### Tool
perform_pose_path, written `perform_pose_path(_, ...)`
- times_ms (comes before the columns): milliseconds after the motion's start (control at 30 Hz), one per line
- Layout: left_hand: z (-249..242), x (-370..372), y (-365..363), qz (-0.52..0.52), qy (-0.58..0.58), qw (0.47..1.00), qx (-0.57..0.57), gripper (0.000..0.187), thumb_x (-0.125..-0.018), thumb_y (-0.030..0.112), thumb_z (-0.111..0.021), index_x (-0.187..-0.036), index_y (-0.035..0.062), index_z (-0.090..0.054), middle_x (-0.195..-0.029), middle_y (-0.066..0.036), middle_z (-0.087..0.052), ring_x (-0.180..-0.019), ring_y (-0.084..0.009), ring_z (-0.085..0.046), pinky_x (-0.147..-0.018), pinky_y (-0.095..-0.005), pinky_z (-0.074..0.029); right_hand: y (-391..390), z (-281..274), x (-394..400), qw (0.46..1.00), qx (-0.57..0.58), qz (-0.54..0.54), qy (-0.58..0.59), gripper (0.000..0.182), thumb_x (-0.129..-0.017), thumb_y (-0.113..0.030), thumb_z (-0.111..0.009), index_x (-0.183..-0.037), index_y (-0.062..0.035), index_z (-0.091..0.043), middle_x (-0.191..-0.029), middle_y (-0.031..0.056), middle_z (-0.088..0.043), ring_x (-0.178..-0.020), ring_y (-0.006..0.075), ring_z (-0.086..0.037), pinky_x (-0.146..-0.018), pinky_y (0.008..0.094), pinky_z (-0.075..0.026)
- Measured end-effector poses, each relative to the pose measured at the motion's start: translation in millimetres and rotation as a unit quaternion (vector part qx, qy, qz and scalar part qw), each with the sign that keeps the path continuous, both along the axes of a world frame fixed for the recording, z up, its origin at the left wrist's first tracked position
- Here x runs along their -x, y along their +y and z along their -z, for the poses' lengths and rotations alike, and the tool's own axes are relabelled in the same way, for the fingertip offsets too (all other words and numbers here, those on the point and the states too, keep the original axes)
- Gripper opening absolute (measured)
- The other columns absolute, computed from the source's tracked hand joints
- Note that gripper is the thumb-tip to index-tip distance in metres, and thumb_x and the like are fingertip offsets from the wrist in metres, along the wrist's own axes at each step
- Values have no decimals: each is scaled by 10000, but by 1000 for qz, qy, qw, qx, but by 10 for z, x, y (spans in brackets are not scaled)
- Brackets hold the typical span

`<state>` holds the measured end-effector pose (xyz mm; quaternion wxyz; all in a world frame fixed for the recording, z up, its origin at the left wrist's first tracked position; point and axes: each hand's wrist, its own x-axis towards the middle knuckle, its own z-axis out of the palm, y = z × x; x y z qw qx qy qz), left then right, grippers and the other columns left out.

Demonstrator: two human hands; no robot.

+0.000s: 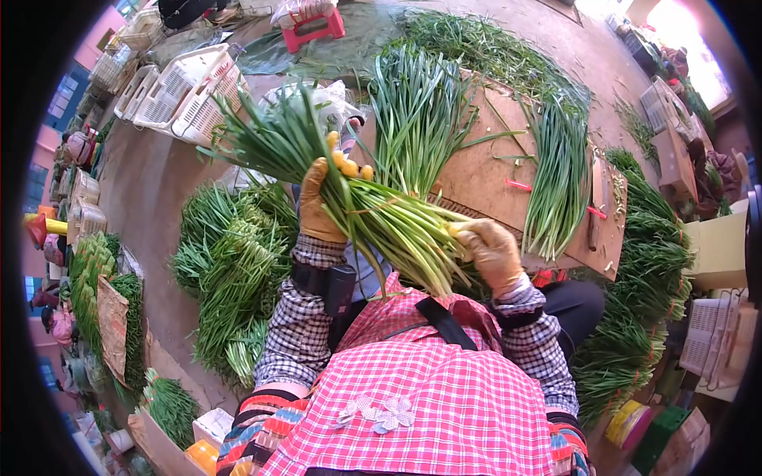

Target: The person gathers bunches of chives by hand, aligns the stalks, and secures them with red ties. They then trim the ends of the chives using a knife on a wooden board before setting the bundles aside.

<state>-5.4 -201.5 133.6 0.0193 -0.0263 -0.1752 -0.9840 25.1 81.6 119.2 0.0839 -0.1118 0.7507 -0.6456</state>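
My left hand (321, 208), in a yellowish work glove, is closed around the middle of a bunch of long green stalks (377, 218). The dark leaf ends fan out to the upper left. Its paler stem ends point to the lower right, above my lap. At those pale ends, my right hand (492, 252), gloved the same way, has its fingers closed on the tip of a stalk. Ahead of my hands, two loose piles lie on a brown board: a wide pile of green stalks (417, 111) and a narrower pile (558, 170) to its right.
Red-handled tools, including a knife (594, 226), lie on the board (496, 170). Stacked bundles of greens (238, 270) are on the floor at left, with more bundles (647, 278) at right. White plastic crates (186, 91) and a red stool (313, 32) stand farther off.
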Motion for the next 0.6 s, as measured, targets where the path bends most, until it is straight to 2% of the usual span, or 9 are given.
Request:
perform_pose_path(67,-20,5,-163,-2,51,999,8,450,-935,218,-531,-1361,104,-442,-1017,-61,-688,-932,-207,-662,-980,-504,-462,268,27,21,997,-29,66,-17,130,-914,-110,-595,-924,9,-645,-817,34,-635,-570,61,-527,-525,210,-444)
perform_pose_path(133,106,92,-367,-39,48,997,-50,455,-931,220,-533,-1362,107,-445,-1011,-62,-687,-918,-195,-659,-989,-470,-455,571,112,10,965,-143,1,-221,198,-895,-138,-628,-1029,8,-637,-971,68,-649,-732,100,-605,-664,237,-504)
perform_pose_path(200,122,94,-418,-52,51,997,-26,459,-931,227,-532,-1365,108,-444,-1000,-57,-688,-912,-189,-658,-988,-454,-455,543,173,-130,994,-62,-72,-61,443,-853,-221,-686,-1220,-6,-561,-1216,122,-581,-1065,180,-583,-923,307,-469)
perform_pose_path(233,110,95,-401,-56,51,997,-15,461,-931,231,-531,-1366,108,-443,-995,-55,-689,-909,-186,-657,-987,-446,-454,516,144,-127,991,-46,-107,-69,712,-805,-312,-732,-1370,-13,-419,-1381,143,-457,-1295,229,-414,-1084,360,-324)
perform_pose_path(267,103,103,-360,-48,52,997,-25,455,-922,224,-542,-1354,106,-458,-992,-54,-691,-900,-192,-661,-982,-455,-455,422,129,-105,989,-31,-127,-69,826,-772,-374,-754,-1399,-2,-366,-1403,145,-433,-1314,244,-388,-1094,370,-302)
perform_pose_path(333,83,139,-254,-33,56,997,-43,444,-905,212,-563,-1329,101,-489,-988,-52,-697,-884,-204,-669,-971,-473,-457,135,328,-94,983,28,-180,-33,810,-783,-399,-739,-1394,-16,-370,-1349,95,-491,-1208,203,-485,-1000,326,-398)
perform_pose_path(400,104,142,-222,-50,54,997,-14,462,-907,230,-556,-1347,117,-471,-992,-64,-694,-894,-217,-665,-974,-475,-451,-43,228,-201,916,245,-208,-240,575,-865,-257,-664,-1328,7,-448,-1243,108,-569,-1016,187,-589,-888,284,-474)
perform_pose_path(433,109,138,-258,-60,50,997,-2,481,-908,254,-557,-1362,132,-456,-994,-69,-691,-903,-226,-660,-971,-480,-457,32,373,-246,901,269,-167,-298,285,-907,-167,-568,-1128,13,-587,-1024,69,-662,-707,118,-593,-672,244,-500)
perform_pose_path(600,300,100,-708,-63,64,996,-27,563,-874,315,-595,-1396,193,-425,-1037,-105,-677,-1002,-358,-613,-898,-616,-464,531,251,-230,950,-185,-120,-221,191,-896,-172,-531,-892,-37,-666,-848,40,-685,-528,120,-573,-552,268,-497)
